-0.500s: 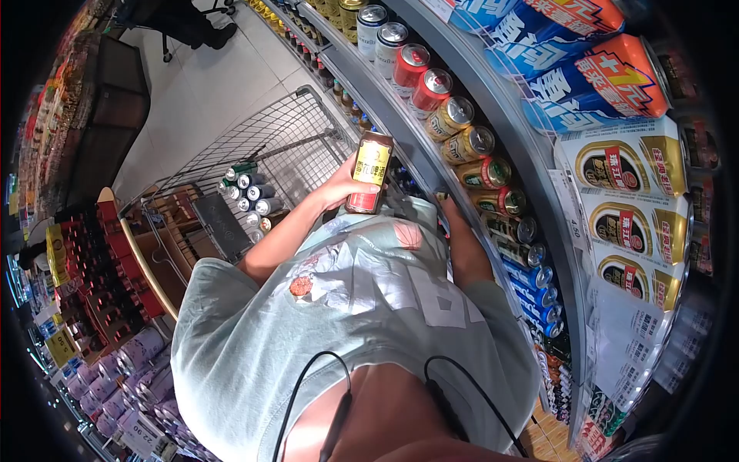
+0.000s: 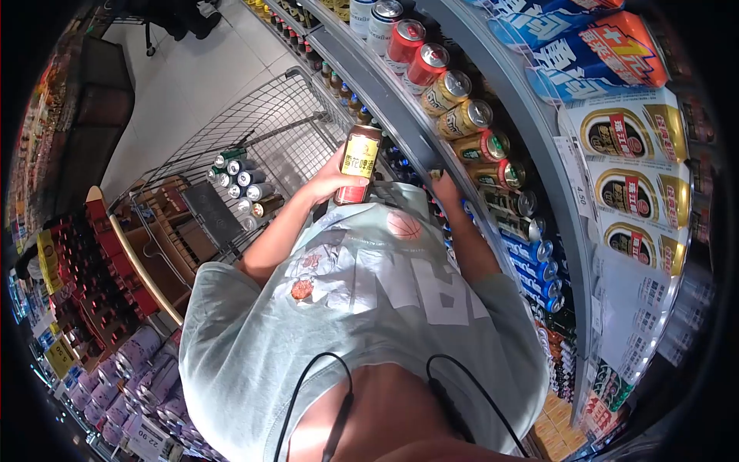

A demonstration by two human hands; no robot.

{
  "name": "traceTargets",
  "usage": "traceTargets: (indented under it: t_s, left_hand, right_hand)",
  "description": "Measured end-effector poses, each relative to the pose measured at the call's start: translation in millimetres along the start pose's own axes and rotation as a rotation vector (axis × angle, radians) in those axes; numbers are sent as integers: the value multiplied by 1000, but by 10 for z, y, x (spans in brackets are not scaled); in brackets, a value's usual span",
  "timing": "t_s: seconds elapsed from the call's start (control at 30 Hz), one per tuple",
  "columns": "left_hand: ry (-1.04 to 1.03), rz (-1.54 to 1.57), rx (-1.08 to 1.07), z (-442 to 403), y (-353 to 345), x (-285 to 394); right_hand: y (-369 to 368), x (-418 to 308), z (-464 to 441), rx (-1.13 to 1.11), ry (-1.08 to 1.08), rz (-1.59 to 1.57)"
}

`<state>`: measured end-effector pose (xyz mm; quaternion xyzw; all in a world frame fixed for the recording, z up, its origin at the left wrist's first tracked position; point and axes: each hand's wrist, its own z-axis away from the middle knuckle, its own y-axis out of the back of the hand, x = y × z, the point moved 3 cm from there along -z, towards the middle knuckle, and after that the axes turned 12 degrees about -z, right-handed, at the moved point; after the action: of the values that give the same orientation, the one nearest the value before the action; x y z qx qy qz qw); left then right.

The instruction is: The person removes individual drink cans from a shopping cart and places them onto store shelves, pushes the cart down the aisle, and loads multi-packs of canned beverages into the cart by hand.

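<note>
My left hand [image 2: 329, 183] is closed around a tall beer can [image 2: 359, 164], brown with a yellow label and a red band. It is upright in front of my shirt, its label facing me. My right hand [image 2: 444, 186] is low beside the shelf edge [image 2: 419, 138]; its fingers are mostly hidden, and I cannot tell whether they hold anything. Closest to it on the shelf are gold-and-red cans [image 2: 481, 146] and dark green cans [image 2: 512, 202]. Ahead to the left stands a wire shopping cart [image 2: 231, 127] with several cans [image 2: 245, 179] inside.
Blue cans [image 2: 531, 266] and red cans [image 2: 406, 42] line the right shelf. Above them are white-and-gold beer packs [image 2: 616, 138] and blue packs [image 2: 573, 69]. Stacked red goods [image 2: 96, 269] and purple-white cans [image 2: 138, 350] are at left. Someone's dark shoes [image 2: 206, 23] show at the top.
The view has shifted slightly, so shelf and cart appear higher and farther left. The can in my left hand appears a little farther left. My right hand appears slightly higher beside the shelf.
</note>
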<state>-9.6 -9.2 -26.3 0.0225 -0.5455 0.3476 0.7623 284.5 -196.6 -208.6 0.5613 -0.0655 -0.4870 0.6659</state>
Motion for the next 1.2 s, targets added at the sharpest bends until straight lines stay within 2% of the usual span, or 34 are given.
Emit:
traceTargets:
  t_s: [0.07, 0.17, 0.27, 0.37, 0.47, 0.5, 0.53, 0.6, 0.7, 0.83, 0.93, 1.2]
  left_hand:
    - [5, 11, -40, 19, -28, -72]
    - [-5, -6, -88, 119, -128, -89]
    - [-1, -177, -164, 150, -202, -223]
    - [39, -371, -242, 253, -332, -162]
    - [150, -484, -296, 425, -427, -280]
    - [162, -462, -323, 484, -471, -355]
    - [178, -436, -353, 556, -513, -451]
    - [242, -440, -446, 700, -530, -646]
    - [285, -523, -551, 944, -583, -873]
    - [279, -603, -548, 1398, -586, -1081]
    - [286, -524, -493, 1665, -535, -1197]
    - [211, -599, -558, 1844, -465, -1227]
  right_hand:
    - [35, -137, 134, 90, 95, -60]
    - [-42, -295, 223, -175, 179, -642]
    - [637, -1260, 712, -386, 66, -1084]
    - [959, -1746, 1065, -575, 74, -1210]
    - [1138, -1976, 1451, -720, 101, -937]
    - [1105, -1909, 1501, -727, 220, -790]
    - [1060, -1817, 1574, -723, 191, -742]
    - [885, -1580, 1757, -798, 179, -747]
    - [579, -1286, 2138, -864, 179, -925]
    - [136, -1104, 2552, -920, 167, -1062]
    - [-20, -1157, 2765, -931, 212, -1136]
    - [21, -1449, 3113, -1080, 70, -1087]
